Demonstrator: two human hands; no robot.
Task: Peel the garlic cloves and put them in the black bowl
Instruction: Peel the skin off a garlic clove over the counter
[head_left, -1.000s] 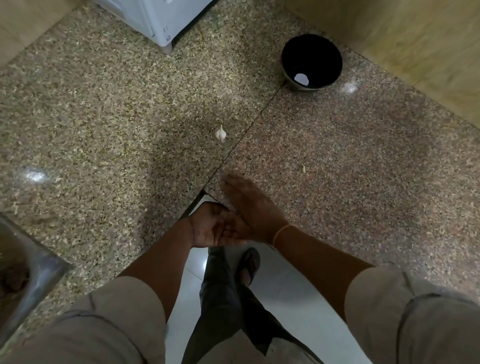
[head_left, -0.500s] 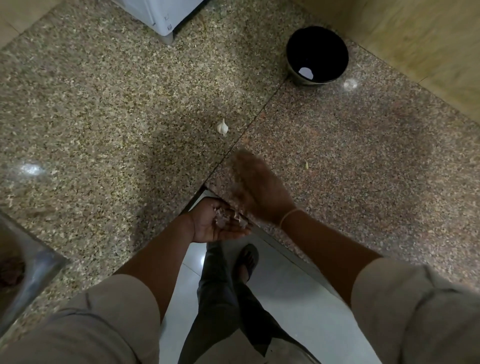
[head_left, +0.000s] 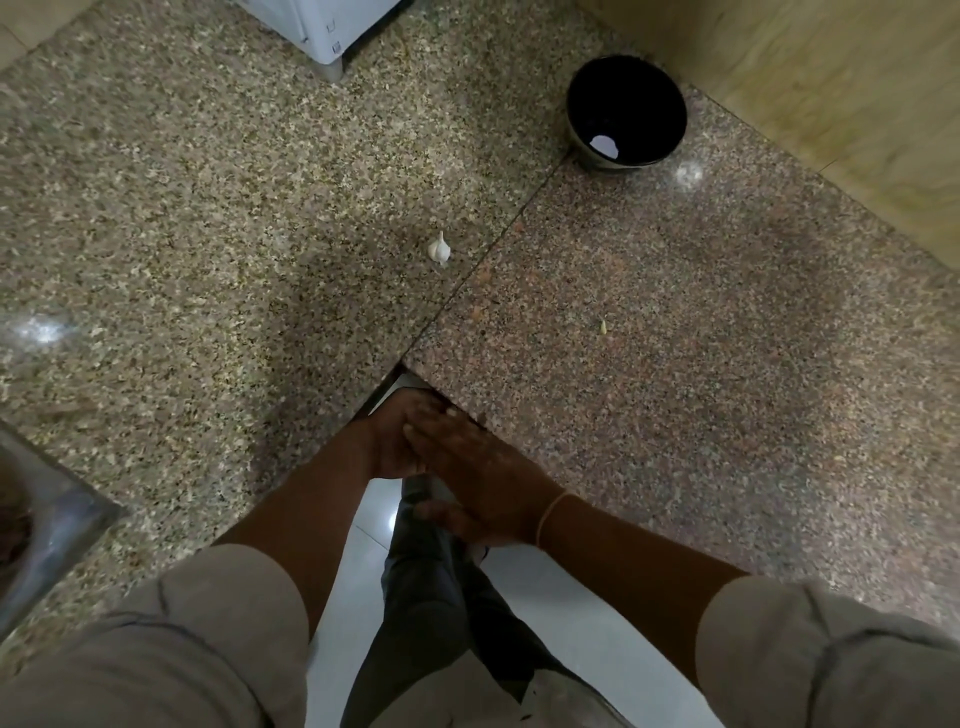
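A black bowl (head_left: 649, 88) stands at the back of the granite counter (head_left: 727, 364), with a pale spot in its bottom. A whole garlic bulb (head_left: 439, 248) sits near the counter seam. One small clove (head_left: 602, 327) lies alone to the right, and a few peel scraps (head_left: 476, 312) lie by the seam. My left hand (head_left: 387, 441) is cupped palm up just below the counter's inner corner. My right hand (head_left: 478, 478) lies flat, fingers straight, across the left palm and hides what is in it.
A white appliance (head_left: 322, 26) stands at the back left. A steel sink (head_left: 47, 530) is set in at the left edge. A wooden wall (head_left: 831, 78) borders the counter at the back right. My legs stand on the white floor (head_left: 571, 597) below.
My right hand swept back from the counter toward me and now covers the left palm, which showed small bits half a second ago. The view tilted slightly.
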